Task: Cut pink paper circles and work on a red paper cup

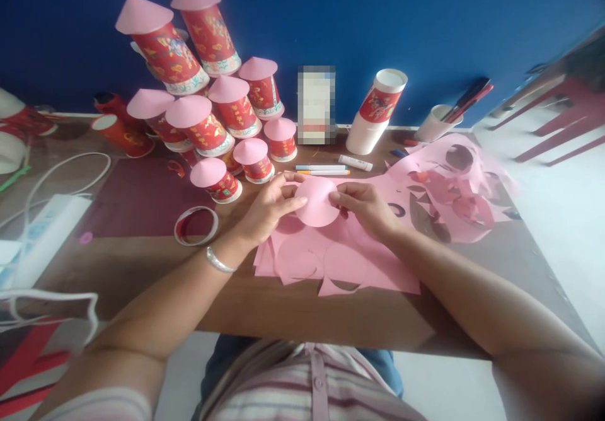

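Left hand [268, 210] pinches pink paper circle [316, 201] at its 9 o'clock edge, fingers closed on rim. Right hand [366, 208] pinches same circle at 3 o'clock edge. Circle held just above pink paper sheets [359, 263] on wooden table [302, 320]. Tape roll [196, 225] at 9 o'clock of left hand. Cone-topped red paper cups [208, 125] stacked at 11 o'clock. Markers [322, 169] at 12 o'clock, near. Pink offcuts [454, 188] at 2 o'clock.

Round pink paper disc [316, 201], pinched at opposite edges by left hand [268, 210] and right hand [366, 210], above loose pink paper sheets [340, 260] on brown wooden table [302, 320]; stacked red printed paper cups with pink cone lids [208, 103] behind; clear tape roll [195, 225] near left hand; silver bracelet [218, 261] on left wrist; pink cut-out scraps [454, 188] to the right.
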The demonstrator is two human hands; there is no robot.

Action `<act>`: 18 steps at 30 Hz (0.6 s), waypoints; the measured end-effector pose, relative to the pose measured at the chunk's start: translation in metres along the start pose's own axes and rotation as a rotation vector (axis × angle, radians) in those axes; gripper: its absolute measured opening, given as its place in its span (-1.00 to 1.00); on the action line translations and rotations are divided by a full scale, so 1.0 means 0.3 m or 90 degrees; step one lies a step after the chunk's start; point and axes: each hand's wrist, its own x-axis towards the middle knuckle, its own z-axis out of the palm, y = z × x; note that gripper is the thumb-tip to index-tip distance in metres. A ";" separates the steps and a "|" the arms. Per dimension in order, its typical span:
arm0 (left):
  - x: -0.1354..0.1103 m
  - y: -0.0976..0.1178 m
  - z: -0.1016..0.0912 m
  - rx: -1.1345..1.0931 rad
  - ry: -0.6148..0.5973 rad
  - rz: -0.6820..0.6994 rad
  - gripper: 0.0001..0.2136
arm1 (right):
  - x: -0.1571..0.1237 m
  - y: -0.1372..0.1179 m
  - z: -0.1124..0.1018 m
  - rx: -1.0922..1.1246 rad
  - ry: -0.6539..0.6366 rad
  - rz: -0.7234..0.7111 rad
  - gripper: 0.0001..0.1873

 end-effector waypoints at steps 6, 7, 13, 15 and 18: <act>0.010 -0.004 -0.007 0.000 0.003 -0.020 -0.51 | -0.005 0.000 0.001 0.001 -0.002 0.002 -0.51; 0.010 -0.006 -0.008 0.002 0.006 -0.023 -0.50 | -0.007 -0.001 0.003 0.003 -0.003 0.007 -0.50; 0.000 -0.001 0.003 0.020 0.003 -0.080 -0.46 | -0.017 0.001 0.022 0.015 -0.016 0.011 -0.44; -0.001 0.000 0.008 0.013 -0.006 -0.088 -0.45 | -0.017 0.011 0.023 0.019 -0.007 -0.004 -0.45; 0.003 -0.002 0.013 -0.004 -0.011 -0.099 -0.45 | -0.013 0.035 0.020 0.031 -0.009 -0.023 -0.49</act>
